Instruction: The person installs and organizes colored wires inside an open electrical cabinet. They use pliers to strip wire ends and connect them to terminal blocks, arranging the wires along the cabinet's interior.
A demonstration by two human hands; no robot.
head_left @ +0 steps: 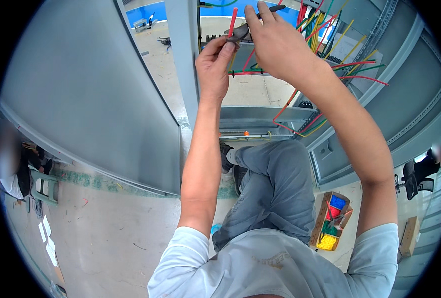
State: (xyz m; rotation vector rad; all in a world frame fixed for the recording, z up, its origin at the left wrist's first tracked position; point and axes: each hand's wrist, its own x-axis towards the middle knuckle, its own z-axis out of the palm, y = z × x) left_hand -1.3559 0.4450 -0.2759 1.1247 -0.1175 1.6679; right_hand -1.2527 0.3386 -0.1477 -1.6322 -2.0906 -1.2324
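Your left hand [214, 69] is raised in front of the grey metal cabinet frame [180, 54], its thumb and fingers pinched around the lower part of a short, upright length of red plastic-sheathed wire [234, 21]. Your right hand [280, 47] is wrapped round the dark-handled metal pliers [239, 33], whose head lies against that wire just above your left fingertips; you can't tell from here how far its jaws have closed.

The work in hand looks partway through. A bundle of red, yellow and green wires [312, 37] already runs into the cabinet beside your right hand, and some strands bend down toward the bottom rail [260, 135]. Several ends stick out to the right, though, with no connection visible, so those seem left to finish. Whether the red wire itself has been cut or stripped isn't clear. The brown cardboard box [321, 218] on the floor by your knee holds small blue, red, green and yellow parts, so supplies remain.
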